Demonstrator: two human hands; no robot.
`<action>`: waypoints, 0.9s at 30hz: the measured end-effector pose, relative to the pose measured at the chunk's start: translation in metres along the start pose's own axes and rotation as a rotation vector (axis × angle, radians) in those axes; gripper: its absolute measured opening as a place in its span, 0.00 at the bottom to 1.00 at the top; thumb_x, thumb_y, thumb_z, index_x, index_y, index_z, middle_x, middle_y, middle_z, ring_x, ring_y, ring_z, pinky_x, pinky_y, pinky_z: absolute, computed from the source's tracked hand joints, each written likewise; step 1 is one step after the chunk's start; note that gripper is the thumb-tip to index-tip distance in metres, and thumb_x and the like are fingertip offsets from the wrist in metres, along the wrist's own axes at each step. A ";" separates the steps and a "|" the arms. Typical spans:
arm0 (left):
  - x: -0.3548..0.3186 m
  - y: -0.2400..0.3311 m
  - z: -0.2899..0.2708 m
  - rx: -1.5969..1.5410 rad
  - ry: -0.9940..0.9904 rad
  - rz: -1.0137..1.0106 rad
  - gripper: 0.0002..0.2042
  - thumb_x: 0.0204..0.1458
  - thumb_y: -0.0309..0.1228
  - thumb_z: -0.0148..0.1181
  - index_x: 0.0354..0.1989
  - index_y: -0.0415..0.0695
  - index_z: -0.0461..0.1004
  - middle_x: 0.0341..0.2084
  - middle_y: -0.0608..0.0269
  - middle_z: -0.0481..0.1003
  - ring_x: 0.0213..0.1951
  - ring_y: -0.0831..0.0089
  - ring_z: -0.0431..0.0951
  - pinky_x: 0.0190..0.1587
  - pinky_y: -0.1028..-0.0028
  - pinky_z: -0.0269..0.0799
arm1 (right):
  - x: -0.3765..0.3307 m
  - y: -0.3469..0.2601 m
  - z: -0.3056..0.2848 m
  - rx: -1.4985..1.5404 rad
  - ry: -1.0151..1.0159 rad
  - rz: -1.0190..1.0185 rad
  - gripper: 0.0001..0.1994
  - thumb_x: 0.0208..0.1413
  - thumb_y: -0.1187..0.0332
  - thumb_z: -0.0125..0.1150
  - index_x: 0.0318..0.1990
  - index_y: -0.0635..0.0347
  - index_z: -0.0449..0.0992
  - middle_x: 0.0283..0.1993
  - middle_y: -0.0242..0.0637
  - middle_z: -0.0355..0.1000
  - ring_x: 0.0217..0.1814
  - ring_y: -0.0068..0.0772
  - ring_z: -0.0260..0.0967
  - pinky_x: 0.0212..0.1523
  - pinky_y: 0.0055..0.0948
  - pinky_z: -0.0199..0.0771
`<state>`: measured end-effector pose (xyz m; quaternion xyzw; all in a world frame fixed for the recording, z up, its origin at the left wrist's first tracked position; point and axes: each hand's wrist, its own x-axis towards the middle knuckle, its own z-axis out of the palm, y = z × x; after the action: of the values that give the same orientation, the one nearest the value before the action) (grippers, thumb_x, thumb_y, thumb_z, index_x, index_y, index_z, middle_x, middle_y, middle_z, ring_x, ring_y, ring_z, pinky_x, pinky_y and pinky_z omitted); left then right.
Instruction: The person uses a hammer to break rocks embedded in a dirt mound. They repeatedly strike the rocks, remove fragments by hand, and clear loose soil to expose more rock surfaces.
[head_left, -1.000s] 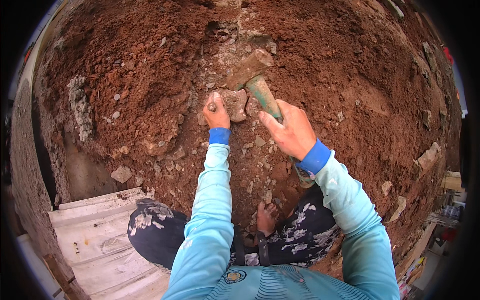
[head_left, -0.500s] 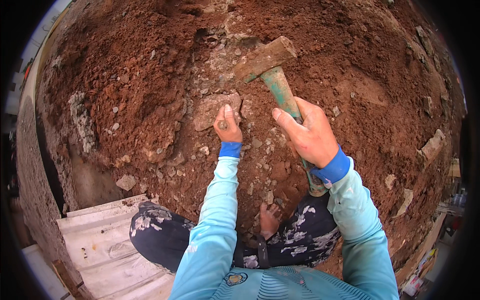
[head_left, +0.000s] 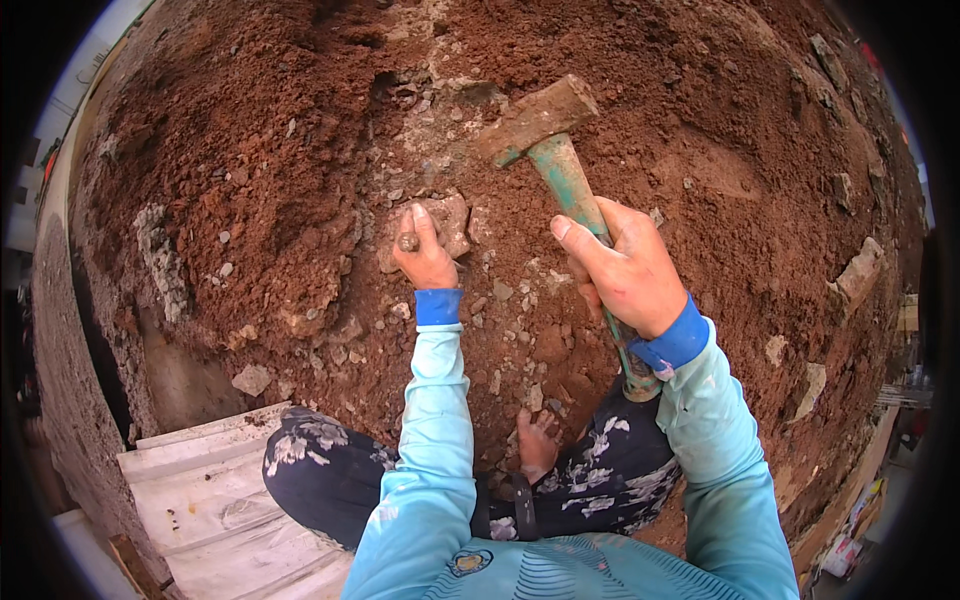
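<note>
The round-ended rod (head_left: 408, 242) is in my left hand (head_left: 425, 258), its blunt end showing at the left of my thumb. I see it nearly end-on, so I judge that its long axis stands close to upright; its lower part is hidden by my fingers. That hand is curled narrow around it, thumb extended away from me, directly over the near part of a pinkish stone slab (head_left: 452, 222). Whether the rod touches the slab I cannot tell.

My right hand (head_left: 635, 265) is closed round the green handle of the hammer (head_left: 570, 180), thumb laid along it. The handle slants from its butt, near my right wrist, away and to the left; the hammer head (head_left: 540, 118) sits crosswise, beyond both hands and between them, its left end pointing toward the left hand's side. The head is well apart from the rod, lying farther out and to its right. The left hand is much the nearer to the slab.

Just right of the slab is a smaller stone (head_left: 480, 225). Reddish soil (head_left: 680, 90) spreads around and beyond my hands. Nearer me than the hands, a bare foot (head_left: 538, 445) shows, and to the left lies a pale ridged sheet (head_left: 220, 500).
</note>
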<state>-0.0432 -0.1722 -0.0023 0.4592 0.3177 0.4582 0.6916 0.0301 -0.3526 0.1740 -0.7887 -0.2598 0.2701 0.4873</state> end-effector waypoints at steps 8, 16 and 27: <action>0.000 -0.059 0.001 0.310 0.050 -0.055 0.26 0.60 0.50 0.52 0.31 0.33 0.72 0.26 0.58 0.73 0.26 0.68 0.69 0.33 0.67 0.70 | 0.011 0.005 -0.004 0.150 0.124 0.079 0.14 0.61 0.60 0.57 0.29 0.61 0.68 0.16 0.26 0.61 0.13 0.18 0.58 0.13 0.25 0.58; 0.012 -0.019 0.002 0.350 0.307 -0.155 0.25 0.60 0.49 0.54 0.28 0.33 0.71 0.25 0.54 0.73 0.26 0.68 0.70 0.30 0.67 0.68 | 0.060 0.103 0.034 -0.247 -0.087 0.412 0.17 0.61 0.60 0.55 0.36 0.71 0.71 0.20 0.42 0.70 0.16 0.37 0.69 0.20 0.39 0.72; 0.079 0.187 0.077 0.033 -0.246 0.215 0.22 0.61 0.48 0.53 0.19 0.48 0.65 0.12 0.76 0.59 0.14 0.87 0.56 0.15 0.83 0.48 | 0.022 0.056 -0.012 -0.063 -0.192 0.390 0.19 0.62 0.57 0.54 0.29 0.67 0.71 0.17 0.37 0.68 0.15 0.30 0.67 0.15 0.33 0.68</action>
<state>-0.0111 -0.0960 0.1982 0.5546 0.1871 0.4644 0.6646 0.0620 -0.3674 0.1244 -0.8096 -0.1558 0.4249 0.3738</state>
